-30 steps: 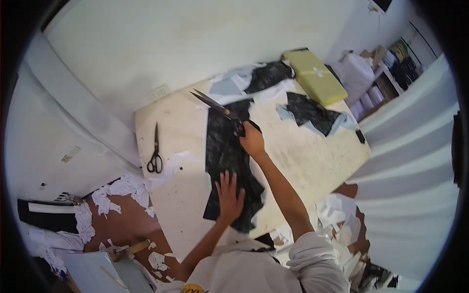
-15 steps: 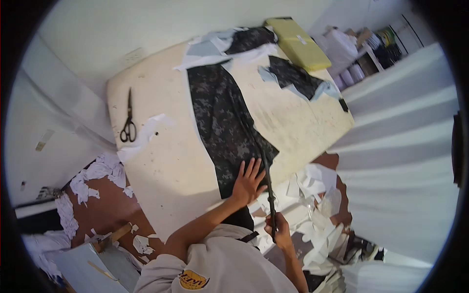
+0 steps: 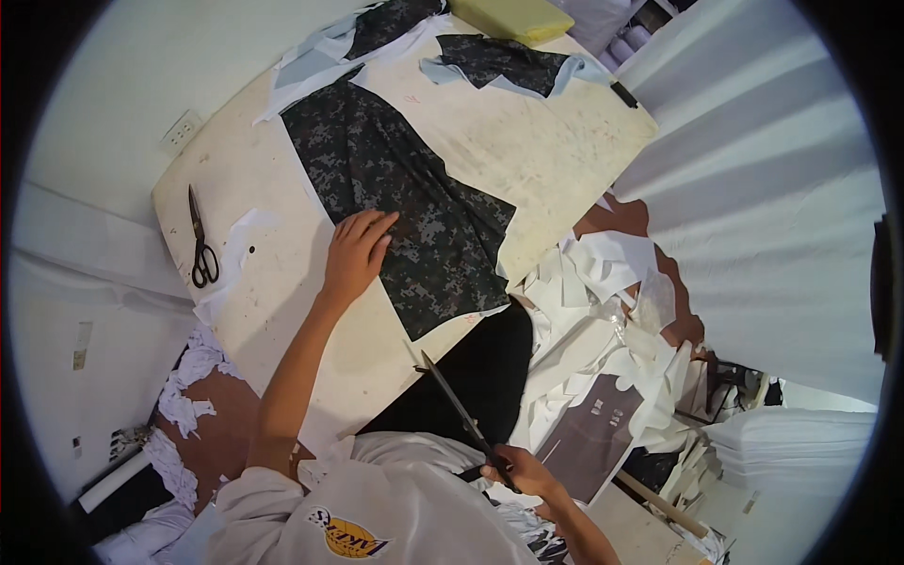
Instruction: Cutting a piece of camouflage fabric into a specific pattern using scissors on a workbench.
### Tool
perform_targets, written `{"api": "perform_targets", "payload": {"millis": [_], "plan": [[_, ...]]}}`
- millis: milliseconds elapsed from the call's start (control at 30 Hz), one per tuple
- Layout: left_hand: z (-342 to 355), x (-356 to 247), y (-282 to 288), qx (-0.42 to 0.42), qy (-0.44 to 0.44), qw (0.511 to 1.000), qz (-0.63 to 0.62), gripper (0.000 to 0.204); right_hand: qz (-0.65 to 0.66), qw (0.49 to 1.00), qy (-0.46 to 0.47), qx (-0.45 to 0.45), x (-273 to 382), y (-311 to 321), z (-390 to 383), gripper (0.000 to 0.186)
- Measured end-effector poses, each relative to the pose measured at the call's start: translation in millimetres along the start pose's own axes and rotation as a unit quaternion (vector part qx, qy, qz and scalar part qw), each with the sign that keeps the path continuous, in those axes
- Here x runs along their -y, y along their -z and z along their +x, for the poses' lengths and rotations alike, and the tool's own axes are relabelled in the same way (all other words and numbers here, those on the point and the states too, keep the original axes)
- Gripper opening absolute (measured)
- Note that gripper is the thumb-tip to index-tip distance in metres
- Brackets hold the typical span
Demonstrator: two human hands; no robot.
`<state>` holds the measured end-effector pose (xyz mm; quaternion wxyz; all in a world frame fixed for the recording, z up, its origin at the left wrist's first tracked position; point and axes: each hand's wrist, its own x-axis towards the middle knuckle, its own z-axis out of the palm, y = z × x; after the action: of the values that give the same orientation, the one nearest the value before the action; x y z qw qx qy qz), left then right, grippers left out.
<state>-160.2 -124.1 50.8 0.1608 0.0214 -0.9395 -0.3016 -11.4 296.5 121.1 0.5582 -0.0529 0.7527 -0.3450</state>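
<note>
My left hand (image 3: 353, 259) lies open on the left edge of a long piece of dark camouflage fabric (image 3: 433, 254), which has a pale layer showing along its left side and spreads diagonally over the pale table (image 3: 546, 169). Low in the view, my right hand (image 3: 516, 471) grips long scissors (image 3: 457, 405) by the handles, blades pointing up and left toward the fabric's near corner, over something black (image 3: 480, 358) at the table's front edge. A second pair of black scissors (image 3: 201, 259) rests at the table's left beside a white scrap (image 3: 231, 264).
More camouflage pieces (image 3: 494, 61) with pale backing and a yellow package (image 3: 508, 17) occupy the back. A small black object (image 3: 624, 94) sits at the right edge. Heaped white paper (image 3: 593, 311) lies below right, scraps (image 3: 188, 395) at lower left. A white curtain (image 3: 753, 188) hangs right; a socket (image 3: 181, 132) is on the wall.
From above the fabric, my right hand has brought the scissors down toward my body. My left hand has moved up and left along the fabric. The view has shifted as my head turned.
</note>
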Motion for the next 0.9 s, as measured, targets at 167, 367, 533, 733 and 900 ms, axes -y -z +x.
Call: {"api": "perform_targets", "payload": {"millis": [167, 367, 533, 733, 900], "plan": [[-32, 30, 11, -0.005, -0.002, 0.99, 0.144, 0.043, 0.022, 1.0, 0.0, 0.016, 26, -15, 37, 0.066], [-24, 58, 13, 0.053, 0.017, 0.985, 0.166, 0.051, 0.087, 0.995, 0.034, -0.03, 55, -40, 93, 0.061], [-26, 57, 9, 0.048, 0.021, 0.981, 0.188, 0.053, 0.141, 0.988, 0.039, -0.038, 77, -38, 122, 0.059], [-25, 57, 12, 0.046, 0.021, 0.98, 0.194, 0.054, 0.118, 0.991, 0.052, -0.045, 91, -20, 139, 0.047], [-27, 56, 14, 0.031, 0.032, 0.982, 0.182, 0.054, 0.067, 0.996, 0.039, -0.04, 100, -13, 136, 0.047]]}}
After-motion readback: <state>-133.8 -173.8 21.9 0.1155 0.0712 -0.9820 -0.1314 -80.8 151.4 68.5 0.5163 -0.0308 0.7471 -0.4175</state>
